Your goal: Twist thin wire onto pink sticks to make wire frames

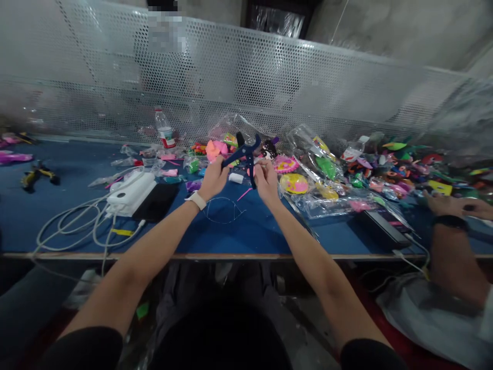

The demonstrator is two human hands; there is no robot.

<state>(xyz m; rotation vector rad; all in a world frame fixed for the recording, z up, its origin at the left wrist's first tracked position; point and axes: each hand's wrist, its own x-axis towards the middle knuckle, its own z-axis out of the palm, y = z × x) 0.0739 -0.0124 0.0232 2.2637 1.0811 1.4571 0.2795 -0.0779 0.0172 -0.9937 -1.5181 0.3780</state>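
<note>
Dim light, probably from above, dark shadow below long blue tabletop [250,235], glints on crumpled clear plastic bags [321,206] atop it, perforated grey metal panel [346,82] behind it softly bowed.

Across the middle of the frame we see a blue tabletop [250,239] before a perforated metal screen [239,77]. Behind, at upper right, rises a grey wall [404,31]; the floor [308,324] below looks dim.

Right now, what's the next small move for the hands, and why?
I'd probably ease together the spread arms of the dark blue tool: the left hand grips one arm and the right hand is at another, so both seem placed to guide it.
</note>
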